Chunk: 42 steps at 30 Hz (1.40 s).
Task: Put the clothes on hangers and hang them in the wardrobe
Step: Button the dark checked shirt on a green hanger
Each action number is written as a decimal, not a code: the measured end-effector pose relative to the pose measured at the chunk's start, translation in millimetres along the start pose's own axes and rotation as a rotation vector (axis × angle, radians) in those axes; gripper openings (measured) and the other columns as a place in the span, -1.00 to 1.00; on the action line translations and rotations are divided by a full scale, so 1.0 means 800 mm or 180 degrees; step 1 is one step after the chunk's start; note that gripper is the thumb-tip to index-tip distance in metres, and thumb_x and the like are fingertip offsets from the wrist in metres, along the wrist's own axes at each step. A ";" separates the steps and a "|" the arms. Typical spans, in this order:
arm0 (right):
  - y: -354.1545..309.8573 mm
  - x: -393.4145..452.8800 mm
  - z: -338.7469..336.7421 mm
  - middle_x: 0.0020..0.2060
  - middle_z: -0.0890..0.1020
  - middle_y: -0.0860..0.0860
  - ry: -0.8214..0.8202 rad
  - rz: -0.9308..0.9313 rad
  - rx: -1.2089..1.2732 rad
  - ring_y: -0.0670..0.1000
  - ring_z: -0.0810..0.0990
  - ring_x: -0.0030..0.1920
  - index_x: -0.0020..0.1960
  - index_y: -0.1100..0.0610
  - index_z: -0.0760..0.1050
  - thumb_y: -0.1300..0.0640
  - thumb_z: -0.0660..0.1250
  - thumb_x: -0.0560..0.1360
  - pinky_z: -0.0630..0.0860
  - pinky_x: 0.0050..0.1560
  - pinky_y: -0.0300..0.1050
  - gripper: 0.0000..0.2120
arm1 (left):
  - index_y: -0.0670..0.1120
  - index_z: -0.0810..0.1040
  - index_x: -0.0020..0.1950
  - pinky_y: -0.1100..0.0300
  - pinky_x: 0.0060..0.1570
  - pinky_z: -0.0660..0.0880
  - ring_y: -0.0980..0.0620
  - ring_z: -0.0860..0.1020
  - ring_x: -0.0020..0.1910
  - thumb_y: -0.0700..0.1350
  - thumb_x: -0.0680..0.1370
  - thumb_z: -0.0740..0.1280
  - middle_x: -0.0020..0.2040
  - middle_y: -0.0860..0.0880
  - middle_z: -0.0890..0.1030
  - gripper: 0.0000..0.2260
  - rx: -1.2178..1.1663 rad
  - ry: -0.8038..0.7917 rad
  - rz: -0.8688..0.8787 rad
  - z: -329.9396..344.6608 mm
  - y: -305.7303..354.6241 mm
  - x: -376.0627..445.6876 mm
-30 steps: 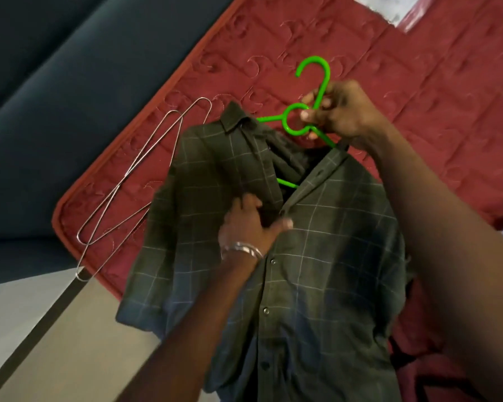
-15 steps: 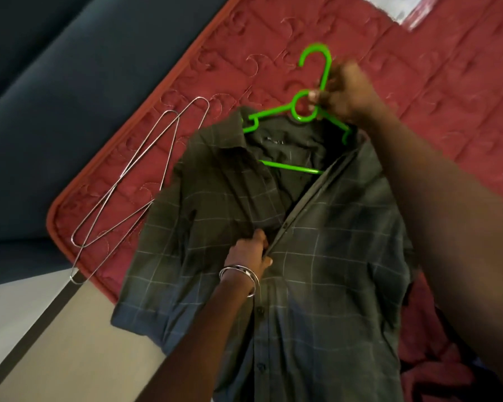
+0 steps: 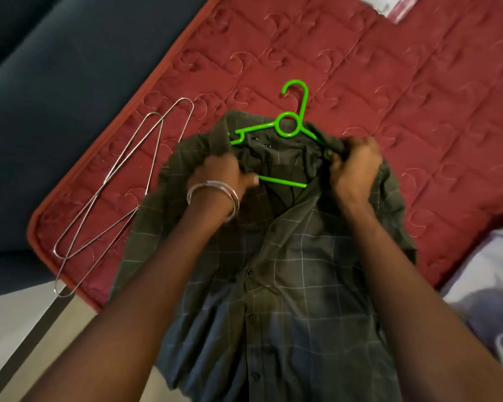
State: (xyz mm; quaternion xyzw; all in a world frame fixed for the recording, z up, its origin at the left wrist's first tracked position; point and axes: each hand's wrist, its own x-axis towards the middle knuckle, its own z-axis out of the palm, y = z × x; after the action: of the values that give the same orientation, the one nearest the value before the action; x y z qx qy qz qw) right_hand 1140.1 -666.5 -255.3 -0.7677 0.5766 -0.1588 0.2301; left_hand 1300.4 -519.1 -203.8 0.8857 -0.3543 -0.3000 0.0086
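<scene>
Two hands are now on the green checked shirt [image 3: 288, 280], one at each shoulder. A moment ago the right hand [image 3: 353, 166] was pinching the neck of the green hanger [image 3: 291, 126], and the left hand [image 3: 221, 177] was holding the front edge of the shirt lower down. Now the hanger neck is let go, and both hands are moved up beside the collar. The right hand is clenched around the shirt cloth at the right end of the hanger. The left hand is curled into the cloth at the left shoulder, just beside the hanger's bottom bar.

The shirt is laid on the red quilted bed [image 3: 389, 82], with its lower part hanging over the edge. The hanger is partly tucked inside the collar, and its hook is left sticking out on the bed. Its left arm can still be seen outside the cloth, so the shirt is probably not fully fitted yet. The shoulders seem to be pulled over the hanger ends next.

Some wire hangers [image 3: 122, 181] are left on the bed beside the shirt. No wardrobe is seen, so hanging is still to be done.
</scene>
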 end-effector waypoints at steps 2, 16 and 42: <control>-0.016 -0.012 -0.009 -0.08 0.56 0.25 0.0365 -0.0302 0.0419 0.09 0.51 -0.10 0.02 0.27 0.62 0.27 0.39 0.40 0.32 -0.09 -0.14 -0.79 | -0.15 0.60 0.12 0.04 0.04 0.37 -0.21 0.51 0.13 0.06 0.56 0.29 0.11 -0.21 0.59 -0.68 -0.0134 0.0950 0.0316 -0.025 0.018 0.035; -0.028 -0.022 -0.008 0.03 0.46 0.28 0.0241 -0.0500 0.0172 0.23 0.50 -0.03 0.31 0.21 0.50 0.34 0.23 0.43 0.39 0.04 -0.05 -0.55 | 0.02 0.64 0.10 -0.18 0.34 0.18 -0.16 0.48 0.22 0.18 0.46 0.37 0.11 -0.12 0.62 -0.67 0.0363 0.0991 0.0286 -0.053 0.032 0.114; -0.074 -0.104 0.048 -0.17 0.63 0.05 -0.0873 0.0364 0.0736 0.04 0.58 -0.13 0.02 0.14 0.50 -0.15 0.44 0.42 0.41 -0.19 -0.13 -0.61 | -0.16 0.66 -0.06 0.10 -0.10 0.48 -0.17 0.60 -0.13 -0.09 0.47 0.36 -0.11 -0.19 0.64 -0.82 -0.1811 0.1487 0.0088 0.095 -0.026 0.030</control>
State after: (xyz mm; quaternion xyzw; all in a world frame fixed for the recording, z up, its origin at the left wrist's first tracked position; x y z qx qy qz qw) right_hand 1183.9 -566.6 -253.8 -0.7166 0.5604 -0.1046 0.4018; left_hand 1285.9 -503.8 -283.3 0.8876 -0.2571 -0.1760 0.3392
